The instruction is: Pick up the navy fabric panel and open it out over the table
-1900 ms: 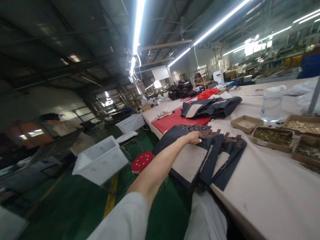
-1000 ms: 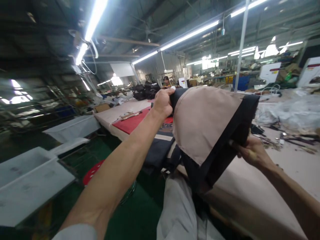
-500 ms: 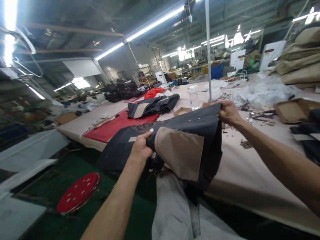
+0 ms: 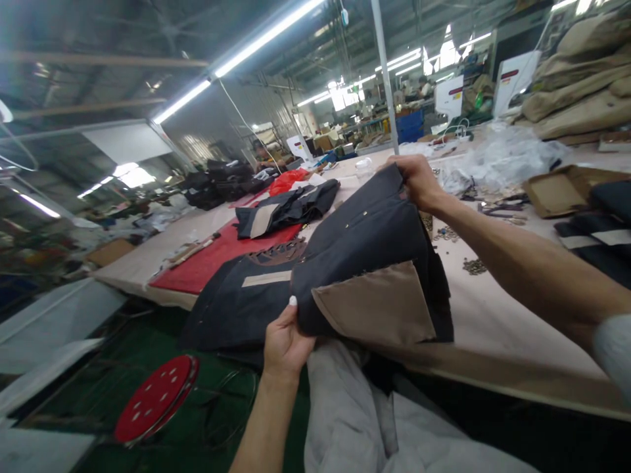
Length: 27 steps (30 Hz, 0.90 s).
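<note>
Dark fabric piece [image 4: 365,263] with tan patch lifted above near edge of surface [image 4: 493,328]; left hand [image 4: 286,341] clamped on near corner, right hand [image 4: 417,180] clamped on far edge.

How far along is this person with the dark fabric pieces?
Looks early. In hand: the left hand and right hand hold one dark panel with a tan patch spread over the table. Left: a stack of dark pieces lies beneath. No finished pile is evident.
</note>
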Tool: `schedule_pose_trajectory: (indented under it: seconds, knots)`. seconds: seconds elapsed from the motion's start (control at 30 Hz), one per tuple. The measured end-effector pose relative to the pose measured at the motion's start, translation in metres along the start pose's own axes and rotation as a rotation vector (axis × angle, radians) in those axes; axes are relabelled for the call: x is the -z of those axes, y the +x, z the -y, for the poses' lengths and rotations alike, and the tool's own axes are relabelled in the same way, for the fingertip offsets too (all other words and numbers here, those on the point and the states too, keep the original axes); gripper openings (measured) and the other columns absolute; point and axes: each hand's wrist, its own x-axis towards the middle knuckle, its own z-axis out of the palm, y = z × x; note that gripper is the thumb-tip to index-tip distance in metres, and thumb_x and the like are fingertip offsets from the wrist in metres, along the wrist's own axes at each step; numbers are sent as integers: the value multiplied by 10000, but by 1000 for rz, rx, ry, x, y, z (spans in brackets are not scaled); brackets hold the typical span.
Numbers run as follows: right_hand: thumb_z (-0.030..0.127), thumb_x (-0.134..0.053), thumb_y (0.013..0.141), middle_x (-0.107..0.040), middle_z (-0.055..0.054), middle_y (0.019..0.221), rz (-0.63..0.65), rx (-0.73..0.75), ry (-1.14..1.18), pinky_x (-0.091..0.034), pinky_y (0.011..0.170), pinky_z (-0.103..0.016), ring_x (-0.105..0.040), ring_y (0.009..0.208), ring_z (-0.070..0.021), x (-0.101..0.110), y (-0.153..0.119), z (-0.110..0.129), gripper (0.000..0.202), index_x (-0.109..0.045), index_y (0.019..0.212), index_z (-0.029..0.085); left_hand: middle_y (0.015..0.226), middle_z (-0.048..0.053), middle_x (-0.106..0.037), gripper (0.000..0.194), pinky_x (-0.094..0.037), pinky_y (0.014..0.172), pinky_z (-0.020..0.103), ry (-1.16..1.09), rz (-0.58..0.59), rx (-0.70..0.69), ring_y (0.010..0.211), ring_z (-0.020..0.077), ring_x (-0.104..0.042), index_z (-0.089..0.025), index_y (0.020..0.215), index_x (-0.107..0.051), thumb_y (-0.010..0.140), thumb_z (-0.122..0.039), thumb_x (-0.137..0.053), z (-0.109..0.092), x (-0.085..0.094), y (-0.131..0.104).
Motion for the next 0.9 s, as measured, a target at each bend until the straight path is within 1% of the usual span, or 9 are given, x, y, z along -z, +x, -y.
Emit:
schedule_pose_trajectory:
  seconds: [0.17, 0.3, 0.37, 0.47, 0.5, 0.57, 0.7, 0.8, 0.9]
  knots:
    - [123, -558, 763, -685, -64, 1029, 87, 200, -149, -393, 718, -270, -612, 893, -214, -14, -6, 23, 333, -726, 1049, 149, 954, 65, -774, 240, -565, 1017, 459, 15, -79, 84, 1072, 244, -714, -219, 981, -736, 882, -154, -528, 45, 32, 3]
    - [100, -562, 727, -687, -52, 1075, 210, 232, -218, -353, 675, -273, -603, 837, -197, -38, -40, 30, 436, -712, 1124, 198, 873, 85, -735, 121, -588, 923, 478, 291, -317, 54, 978, 291, -719, -181, 876, -697, 794, -144, -616, 62, 63, 17]
    - [95, -570, 698, -688, -52, 1091, 262, 218, -217, -357, 677, -277, -602, 837, -199, -48, -55, 29, 492, -700, 1159, 209, 882, 81, -703, 186, -564, 948, 488, 480, -528, -125, 982, 301, -699, -156, 922, -665, 739, -145, -691, 59, 67, 14]
    - [89, -569, 671, -690, -59, 1099, 308, 180, -202, -362, 676, -279, -602, 847, -206, -59, -66, 28, 526, -693, 1168, 209, 1077, 98, -665, 378, -483, 1061, 498, 777, -745, -708, 1099, 296, -637, -158, 1091, -612, 745, -209, -753, 48, 40, -20]
    - [88, -569, 663, -691, -63, 1090, 315, 168, -196, -361, 671, -280, -599, 839, -206, -61, -68, 28, 527, -694, 1162, 207, 1199, 108, -635, 404, -443, 1107, 492, 855, -690, -925, 1170, 288, -601, -178, 1164, -593, 788, -230, -731, 44, 22, -38]
    - [91, -571, 663, -690, -69, 1055, 323, 154, -171, -361, 666, -278, -591, 825, -205, -66, -68, 27, 509, -696, 1144, 201, 1226, 102, -628, 343, -440, 1110, 483, 917, -277, -1153, 1182, 278, -593, -216, 1179, -591, 845, -203, -670, 41, -24, -75]
    - [115, -573, 696, -677, -75, 1010, 311, 162, -102, -364, 661, -275, -564, 774, -187, -73, -66, 26, 455, -694, 1127, 196, 1269, 168, -633, 338, -324, 1174, 528, 1380, 722, -991, 1263, 333, -537, -234, 1170, -667, 888, -148, -501, 60, -111, -101]
    - [177, -586, 752, -663, -80, 1000, 319, 188, -138, -333, 620, -281, -518, 706, -174, -77, -67, 25, 395, -681, 1135, 192, 1135, 291, -647, 365, -266, 1174, 567, 1815, 778, -851, 1174, 393, -573, -100, 1122, -695, 807, -144, -517, 88, -138, -68]
    - [238, -591, 795, -648, -105, 991, 331, 217, -283, -329, 619, -301, -517, 738, -202, -72, -80, 22, 398, -648, 1184, 171, 918, 283, -676, 318, -366, 1065, 591, 2085, 722, -725, 974, 384, -657, -71, 1016, -718, 759, -114, -535, 111, -131, -27]
